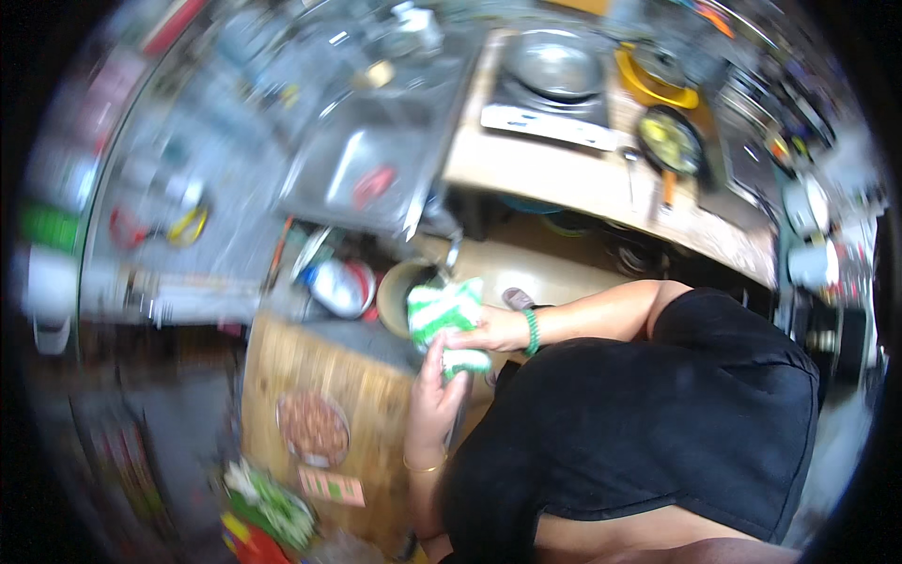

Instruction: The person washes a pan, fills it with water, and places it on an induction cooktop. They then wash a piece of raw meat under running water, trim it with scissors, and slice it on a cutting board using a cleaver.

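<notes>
A crumpled green-and-white cloth (pixel 445 312) is between my two hands, blurred by motion. My right hand (pixel 503 329), with a green beaded bracelet at its wrist, is closed on the cloth's right side. From below, my left hand (pixel 438 399) presses its fingers against the lower fold; a thin gold-coloured bangle circles that wrist. Just behind the cloth is a pale round bin or pot (pixel 396 299), partly covered by it. Left of that lies a red-white-and-blue round container (pixel 342 288).
A wooden board (pixel 376 461) carries a plate of reddish-brown pieces (pixel 313 428) and a pink packet (pixel 331 486). Green vegetables (pixel 272 508) lie beside it. Beyond are a metal sink (pixel 329 174), scissors (pixel 188 226), a cooker with a pan (pixel 554 66) and a frying pan of yellow food (pixel 669 141).
</notes>
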A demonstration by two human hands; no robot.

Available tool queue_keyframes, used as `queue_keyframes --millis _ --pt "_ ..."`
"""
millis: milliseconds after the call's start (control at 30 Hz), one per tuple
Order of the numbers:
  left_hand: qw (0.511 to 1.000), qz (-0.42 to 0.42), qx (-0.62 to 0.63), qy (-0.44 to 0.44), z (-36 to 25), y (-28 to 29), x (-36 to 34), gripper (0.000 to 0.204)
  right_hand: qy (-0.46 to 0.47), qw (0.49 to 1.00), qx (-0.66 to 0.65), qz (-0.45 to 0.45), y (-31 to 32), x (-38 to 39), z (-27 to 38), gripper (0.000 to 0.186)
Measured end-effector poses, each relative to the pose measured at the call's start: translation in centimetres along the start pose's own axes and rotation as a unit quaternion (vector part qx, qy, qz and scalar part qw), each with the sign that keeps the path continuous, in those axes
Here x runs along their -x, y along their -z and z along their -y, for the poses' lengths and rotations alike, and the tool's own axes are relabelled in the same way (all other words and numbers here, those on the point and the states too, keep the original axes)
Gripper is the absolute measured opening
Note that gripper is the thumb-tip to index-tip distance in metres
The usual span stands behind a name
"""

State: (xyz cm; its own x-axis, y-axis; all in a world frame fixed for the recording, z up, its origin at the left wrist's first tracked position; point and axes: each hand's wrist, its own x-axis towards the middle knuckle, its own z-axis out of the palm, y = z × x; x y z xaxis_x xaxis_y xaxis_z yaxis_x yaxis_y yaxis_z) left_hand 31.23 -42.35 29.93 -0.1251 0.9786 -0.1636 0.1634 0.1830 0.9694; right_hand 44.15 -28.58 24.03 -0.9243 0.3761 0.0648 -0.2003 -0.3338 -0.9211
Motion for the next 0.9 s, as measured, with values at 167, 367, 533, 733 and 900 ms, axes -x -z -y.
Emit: queue_keyframes --millis 167,367,533,733,900 --pt "0.959 0.132 -0.218 -0.123 -1.0 -1.9 -9.4 0.063 0.114 0.892 0.320 -0.298 15.1 6.0 2.2 0.028" --pt "0.968 0.036 -0.094 0.231 2.6 -1.1 -15.4 0.055 -0.440 0.603 0.577 -0.331 35.4 11.4 -0.2 0.041" --pt "0.963 -0.018 -0.037 0.266 2.0 -1.6 -21.0 0.051 -0.350 0.611 0.659 -0.265 39.4 4.9 -4.8 0.055" --pt "0.958 -0.054 0.001 0.283 0.2 -3.1 -24.8 0.050 -0.096 0.661 0.692 -0.274 40.4 -11.8 -8.9 0.034" --pt "0.951 -0.019 -0.017 0.307 0.1 -2.0 -27.4 0.050 -0.030 0.726 0.684 0.065 36.8 -14.8 -10.8 0.028"
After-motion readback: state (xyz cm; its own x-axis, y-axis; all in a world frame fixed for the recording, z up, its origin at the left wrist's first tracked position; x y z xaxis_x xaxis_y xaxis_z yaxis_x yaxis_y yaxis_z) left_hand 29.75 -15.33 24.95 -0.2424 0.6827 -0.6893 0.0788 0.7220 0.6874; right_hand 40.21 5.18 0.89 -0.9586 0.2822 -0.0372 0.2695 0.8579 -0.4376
